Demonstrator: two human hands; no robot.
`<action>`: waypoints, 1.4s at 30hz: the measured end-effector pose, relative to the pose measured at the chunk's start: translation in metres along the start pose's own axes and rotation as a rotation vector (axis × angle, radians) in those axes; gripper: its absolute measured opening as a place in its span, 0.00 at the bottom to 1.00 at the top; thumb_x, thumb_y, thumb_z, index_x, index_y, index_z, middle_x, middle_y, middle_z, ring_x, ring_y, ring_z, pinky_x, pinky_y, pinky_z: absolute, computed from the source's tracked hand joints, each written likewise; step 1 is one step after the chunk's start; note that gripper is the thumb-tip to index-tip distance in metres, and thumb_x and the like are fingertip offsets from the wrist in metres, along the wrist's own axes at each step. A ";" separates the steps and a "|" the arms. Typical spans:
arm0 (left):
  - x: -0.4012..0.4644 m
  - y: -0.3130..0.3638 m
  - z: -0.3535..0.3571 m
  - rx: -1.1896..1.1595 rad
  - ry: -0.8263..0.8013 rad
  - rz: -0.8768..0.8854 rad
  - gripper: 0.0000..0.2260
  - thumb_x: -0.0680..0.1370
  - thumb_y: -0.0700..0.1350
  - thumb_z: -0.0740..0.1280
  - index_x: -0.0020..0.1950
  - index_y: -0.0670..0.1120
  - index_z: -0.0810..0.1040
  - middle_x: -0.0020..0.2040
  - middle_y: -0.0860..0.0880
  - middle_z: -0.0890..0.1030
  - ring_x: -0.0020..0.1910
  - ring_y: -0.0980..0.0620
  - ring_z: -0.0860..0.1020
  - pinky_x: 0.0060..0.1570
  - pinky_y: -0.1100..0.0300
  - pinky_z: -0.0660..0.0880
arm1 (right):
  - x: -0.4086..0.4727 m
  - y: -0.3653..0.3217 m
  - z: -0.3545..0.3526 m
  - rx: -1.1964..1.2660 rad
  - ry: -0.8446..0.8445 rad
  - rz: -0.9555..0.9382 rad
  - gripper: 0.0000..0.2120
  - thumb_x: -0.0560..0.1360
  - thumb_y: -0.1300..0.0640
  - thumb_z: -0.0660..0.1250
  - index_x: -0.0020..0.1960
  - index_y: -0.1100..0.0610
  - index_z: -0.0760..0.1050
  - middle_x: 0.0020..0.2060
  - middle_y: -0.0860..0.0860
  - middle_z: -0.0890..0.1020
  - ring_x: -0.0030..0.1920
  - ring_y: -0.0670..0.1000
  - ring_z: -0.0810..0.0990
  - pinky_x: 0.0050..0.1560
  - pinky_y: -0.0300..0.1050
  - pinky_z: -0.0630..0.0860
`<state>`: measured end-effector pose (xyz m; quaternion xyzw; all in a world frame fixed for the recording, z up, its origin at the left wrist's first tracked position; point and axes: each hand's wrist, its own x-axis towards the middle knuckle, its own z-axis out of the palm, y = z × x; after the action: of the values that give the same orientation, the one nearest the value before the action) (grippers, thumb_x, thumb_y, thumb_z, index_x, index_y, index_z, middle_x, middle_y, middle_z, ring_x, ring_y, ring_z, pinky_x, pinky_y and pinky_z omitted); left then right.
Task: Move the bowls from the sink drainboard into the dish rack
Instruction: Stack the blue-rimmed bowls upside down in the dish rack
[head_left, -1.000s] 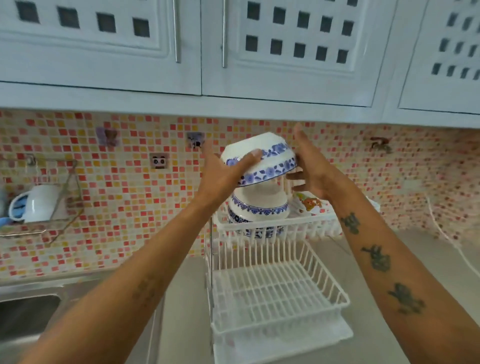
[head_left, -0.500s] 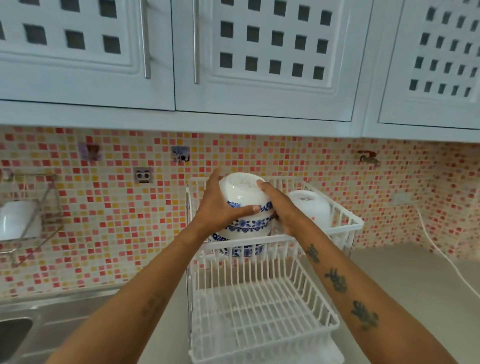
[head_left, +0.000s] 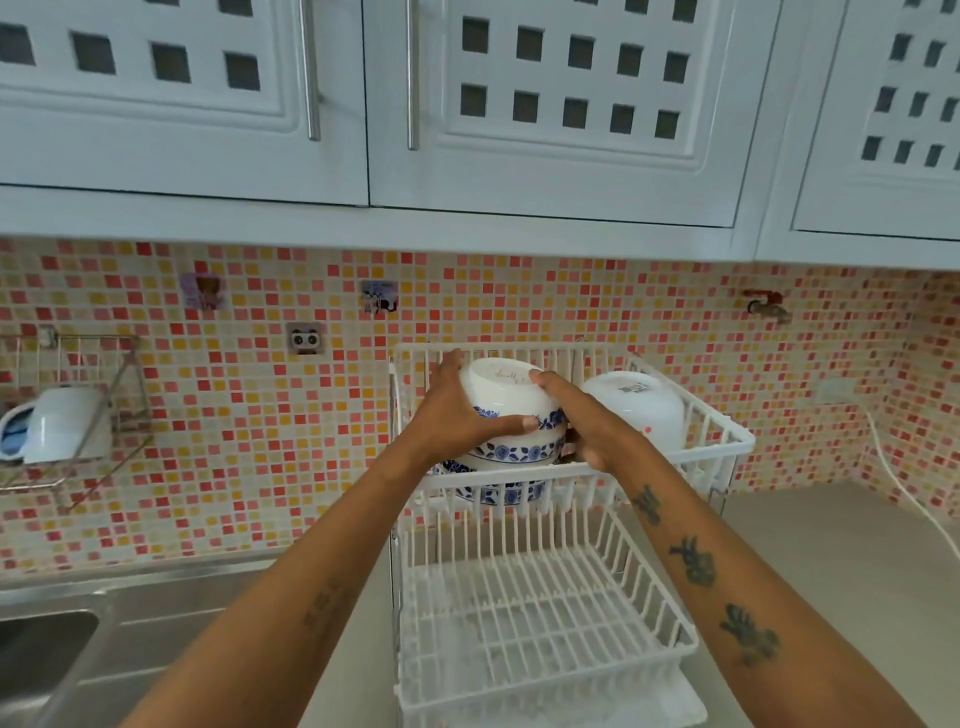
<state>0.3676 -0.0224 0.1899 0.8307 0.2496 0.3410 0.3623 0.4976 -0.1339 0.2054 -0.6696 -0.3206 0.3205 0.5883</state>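
Observation:
A white bowl with a blue flower band sits upside down on a stack of like bowls in the upper tier of the white wire dish rack. My left hand wraps its left side with the thumb across the front. My right hand presses on its right side and top. A plain white bowl lies upside down to the right in the same tier. The rack's lower tier holds nothing.
The steel sink and drainboard lie at the lower left. A wire wall shelf holds a white cup. A white cord runs down the right wall onto the grey counter. Cabinets hang overhead.
Both hands have lowered the blue-banded bowl from above the rack onto the stack in the upper tier. The view has shifted up and left a little.

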 end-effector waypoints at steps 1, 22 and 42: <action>0.001 -0.001 0.000 -0.002 -0.007 -0.007 0.58 0.61 0.59 0.80 0.79 0.49 0.48 0.79 0.49 0.54 0.76 0.47 0.61 0.73 0.48 0.65 | 0.001 0.000 0.000 -0.008 -0.001 0.004 0.20 0.76 0.42 0.62 0.63 0.52 0.73 0.48 0.52 0.81 0.48 0.52 0.80 0.47 0.47 0.78; 0.003 0.002 -0.002 -0.348 -0.033 -0.204 0.31 0.72 0.56 0.73 0.70 0.50 0.65 0.65 0.46 0.74 0.57 0.46 0.79 0.51 0.51 0.80 | 0.005 0.004 0.001 -0.183 -0.006 -0.046 0.19 0.76 0.40 0.60 0.56 0.53 0.75 0.44 0.49 0.82 0.45 0.50 0.80 0.49 0.47 0.74; -0.065 0.010 -0.049 -0.024 0.034 0.044 0.38 0.78 0.58 0.65 0.80 0.49 0.48 0.81 0.48 0.49 0.79 0.46 0.52 0.76 0.47 0.56 | -0.053 -0.006 0.023 -0.471 0.287 -0.452 0.21 0.80 0.45 0.57 0.69 0.55 0.68 0.68 0.55 0.71 0.65 0.55 0.72 0.60 0.45 0.67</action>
<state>0.2910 -0.0509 0.1972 0.8256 0.2333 0.3661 0.3604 0.4474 -0.1627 0.2116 -0.7370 -0.4400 0.0023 0.5130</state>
